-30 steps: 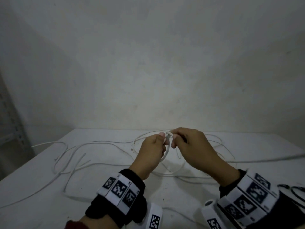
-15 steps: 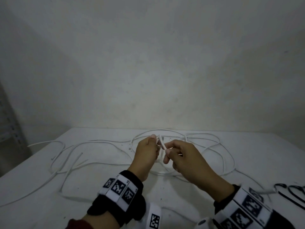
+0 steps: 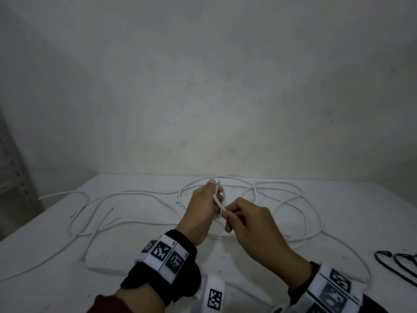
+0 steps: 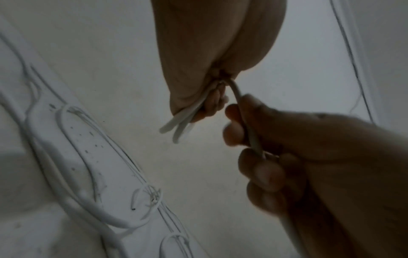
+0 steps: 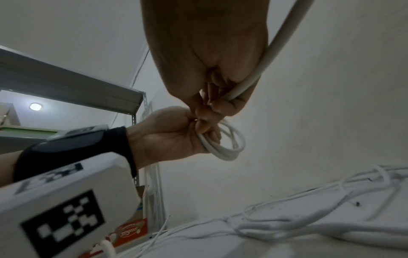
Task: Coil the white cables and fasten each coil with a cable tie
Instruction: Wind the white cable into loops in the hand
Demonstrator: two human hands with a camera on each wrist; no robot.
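In the head view, my left hand (image 3: 214, 193) is raised over the white table (image 3: 338, 199) and grips a small coil of white cable (image 3: 217, 197). The right wrist view shows that coil (image 5: 229, 148) as a few loops in the left hand (image 5: 176, 136). My right hand (image 3: 228, 214) pinches the same cable's free run just beside the coil. That run (image 5: 276, 43) passes through the right hand's curled fingers (image 5: 220, 108). In the left wrist view, cable strands (image 4: 181, 122) stick out of the left fist. More loose white cable (image 3: 293, 199) lies in wide loops on the table.
Black cable ties (image 3: 397, 260) lie at the table's right edge. Other white cables (image 3: 94, 224) sprawl across the left half of the table. A grey metal shelf (image 5: 88, 87) stands to the left, with an orange box (image 5: 132, 232) low down. A plain wall rises behind the table.
My right hand has moved down and toward me, away from the left hand, drawing the cable out. The loose loops on the right of the table have shifted.
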